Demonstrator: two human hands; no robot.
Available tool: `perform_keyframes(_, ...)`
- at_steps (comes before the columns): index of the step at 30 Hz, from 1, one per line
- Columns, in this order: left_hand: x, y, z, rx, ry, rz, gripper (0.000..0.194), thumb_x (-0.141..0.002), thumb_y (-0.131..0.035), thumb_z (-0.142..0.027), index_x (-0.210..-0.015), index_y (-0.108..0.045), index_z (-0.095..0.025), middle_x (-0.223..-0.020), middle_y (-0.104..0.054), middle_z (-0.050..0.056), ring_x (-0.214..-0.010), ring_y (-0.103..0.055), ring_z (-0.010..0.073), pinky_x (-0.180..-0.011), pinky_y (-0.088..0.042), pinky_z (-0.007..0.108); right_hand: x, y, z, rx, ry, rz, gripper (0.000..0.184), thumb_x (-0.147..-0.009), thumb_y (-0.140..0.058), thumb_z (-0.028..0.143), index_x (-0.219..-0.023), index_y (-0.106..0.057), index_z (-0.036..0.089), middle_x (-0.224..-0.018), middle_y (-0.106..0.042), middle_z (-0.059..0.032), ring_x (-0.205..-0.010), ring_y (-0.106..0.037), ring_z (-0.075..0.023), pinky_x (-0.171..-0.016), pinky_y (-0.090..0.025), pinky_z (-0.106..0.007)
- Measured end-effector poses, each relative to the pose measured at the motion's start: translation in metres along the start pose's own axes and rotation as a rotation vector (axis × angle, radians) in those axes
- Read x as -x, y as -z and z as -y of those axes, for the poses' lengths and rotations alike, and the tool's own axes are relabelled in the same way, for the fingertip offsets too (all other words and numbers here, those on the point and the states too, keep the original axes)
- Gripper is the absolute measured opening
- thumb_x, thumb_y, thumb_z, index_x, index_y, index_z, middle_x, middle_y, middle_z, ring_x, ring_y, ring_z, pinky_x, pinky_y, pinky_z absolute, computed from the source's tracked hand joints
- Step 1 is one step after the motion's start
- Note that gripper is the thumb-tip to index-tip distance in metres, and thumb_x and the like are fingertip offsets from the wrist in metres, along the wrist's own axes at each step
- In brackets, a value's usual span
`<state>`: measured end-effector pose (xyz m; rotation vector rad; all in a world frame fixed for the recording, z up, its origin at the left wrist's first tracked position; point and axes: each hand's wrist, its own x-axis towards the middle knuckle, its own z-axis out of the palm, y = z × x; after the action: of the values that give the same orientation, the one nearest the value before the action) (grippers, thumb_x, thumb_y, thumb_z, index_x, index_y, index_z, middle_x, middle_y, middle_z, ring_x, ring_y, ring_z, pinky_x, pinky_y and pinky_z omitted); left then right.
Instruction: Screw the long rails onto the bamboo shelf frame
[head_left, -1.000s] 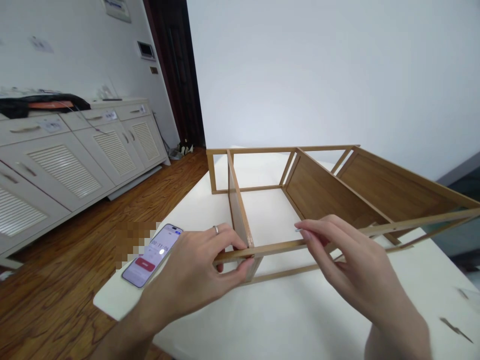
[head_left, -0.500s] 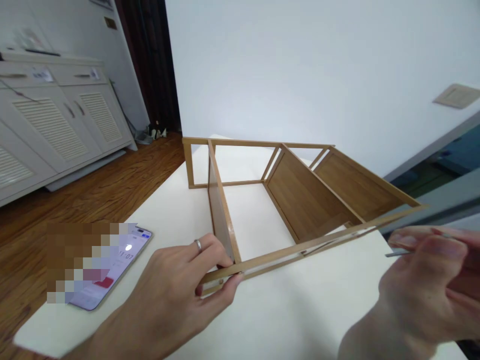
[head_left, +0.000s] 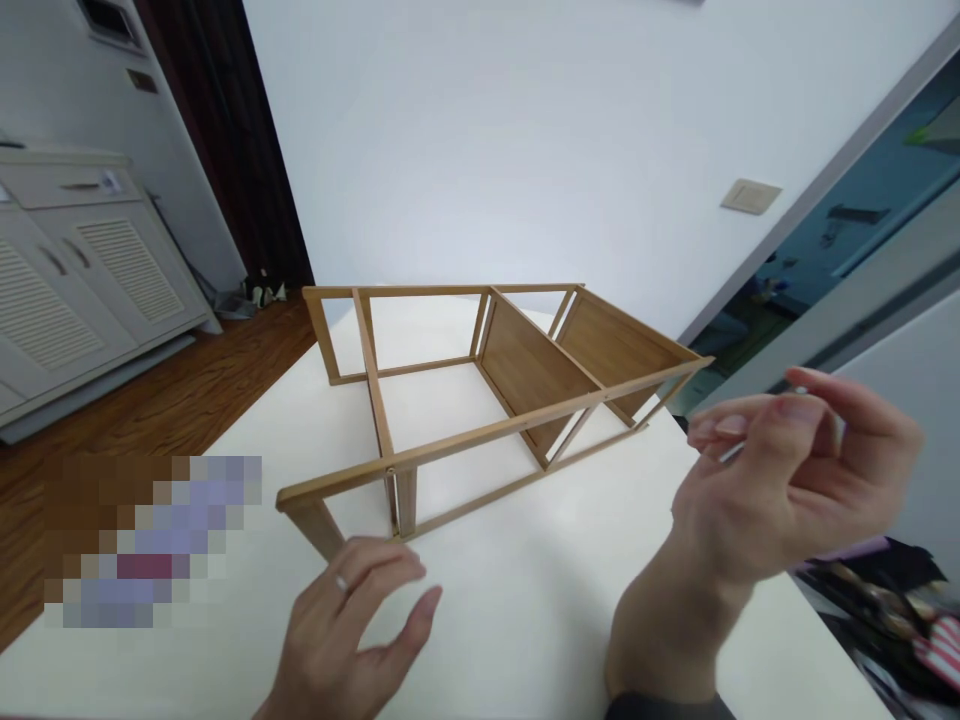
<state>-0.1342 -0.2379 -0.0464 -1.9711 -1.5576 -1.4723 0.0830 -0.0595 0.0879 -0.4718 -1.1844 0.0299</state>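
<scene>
A wooden shelf frame (head_left: 465, 431) with slim rails and panel shelves lies on its side on the white table (head_left: 480, 620). My left hand (head_left: 352, 615), a ring on one finger, is just in front of the frame's near left end. Its thumb and fingers are apart and hold nothing. Raised to the right of the frame, my right hand (head_left: 787, 480) is closed around a thin metal rod (head_left: 732, 453). Only a short length of the rod shows; the fingers hide the rest, so its exact kind is unclear.
A pixelated patch (head_left: 161, 545) covers something on the table's left. Beyond the wood floor stands a white louvred cabinet (head_left: 82, 260). The white wall (head_left: 510, 150) is behind the table, with a switch plate (head_left: 751, 196). Assorted items (head_left: 892, 610) lie beyond the right edge.
My left hand has let go of the frame's near rail and drawn back toward me. My right hand has risen with the rod. The view has turned right, and the frame sits differently, its near side raised.
</scene>
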Motion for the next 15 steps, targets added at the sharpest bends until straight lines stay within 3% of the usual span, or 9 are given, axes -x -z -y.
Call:
perform_keyframes(3, 0.023, -0.037, 0.011, -0.103, 0.326, -0.05, 0.023, -0.098, -0.067, -0.028, -0.119, -0.063, -0.021, -0.116, -0.068, 0.009, -0.097, -0.072, 0.0216, -0.083, -0.067, 0.037, -0.003, 0.035, -0.011, 0.062, -0.109, 0.164, 0.011, -0.101, -0.067, 0.03, -0.107, -0.068, 0.021, -0.074, -0.062, 0.004, -0.056, -0.06, -0.0115, -0.055, -0.051, -0.028)
perform_keyframes(6, 0.033, -0.058, 0.024, -0.079, 0.447, -0.123, 0.045, -0.095, -0.071, -0.035, -0.134, -0.054, -0.021, -0.13, -0.062, 0.014, -0.116, -0.067, 0.0295, -0.09, -0.067, 0.047, -0.002, 0.081, -0.047, 0.115, -0.296, 0.366, 0.017, -0.1, -0.066, 0.035, -0.109, -0.067, 0.021, -0.074, -0.064, 0.0031, -0.059, -0.063, -0.0125, -0.058, -0.053, -0.028)
perform_keyframes(7, 0.034, -0.062, 0.026, -0.062, 0.46, -0.154, 0.052, -0.093, -0.073, -0.036, -0.139, -0.051, -0.021, -0.132, -0.06, 0.014, -0.118, -0.066, 0.0307, -0.094, -0.066, 0.05, 0.0, 0.098, -0.063, 0.138, -0.427, 0.349, 0.02, -0.098, -0.068, 0.037, -0.108, -0.067, 0.02, -0.077, -0.065, 0.0029, -0.06, -0.063, -0.0118, -0.059, -0.052, -0.027)
perform_keyframes(9, 0.031, -0.069, 0.027, -0.048, 0.466, -0.204, 0.065, -0.091, -0.076, -0.037, -0.146, -0.046, -0.02, -0.136, -0.056, 0.016, -0.12, -0.064, 0.032, -0.101, -0.063, 0.055, 0.006, 0.129, -0.096, 0.126, -0.823, 0.219, 0.019, -0.092, -0.074, 0.036, -0.1, -0.067, 0.02, -0.079, -0.064, 0.004, -0.061, -0.061, -0.0093, -0.058, -0.05, -0.024)
perform_keyframes(13, 0.018, -0.076, 0.028, -0.143, 0.376, -0.278, 0.083, -0.088, -0.079, -0.033, -0.157, -0.036, -0.016, -0.146, -0.048, 0.021, -0.137, -0.053, 0.0382, -0.107, -0.059, 0.058, 0.024, 0.176, -0.147, 0.133, -1.128, 0.133, 0.021, -0.097, -0.069, 0.037, -0.099, -0.066, 0.017, -0.084, -0.063, 0.0025, -0.063, -0.06, -0.0091, -0.059, -0.052, -0.024)
perform_keyframes(15, 0.011, -0.075, 0.036, -0.228, 0.311, -0.297, 0.09, -0.087, -0.08, -0.028, -0.16, -0.03, -0.016, -0.15, -0.046, 0.023, -0.144, -0.047, 0.0409, -0.109, -0.058, 0.06, 0.035, 0.186, -0.163, 0.123, -1.258, 0.134, 0.029, -0.101, -0.067, 0.041, -0.116, -0.066, 0.016, -0.106, -0.069, -0.0042, -0.084, -0.068, -0.0154, -0.074, -0.06, -0.032)
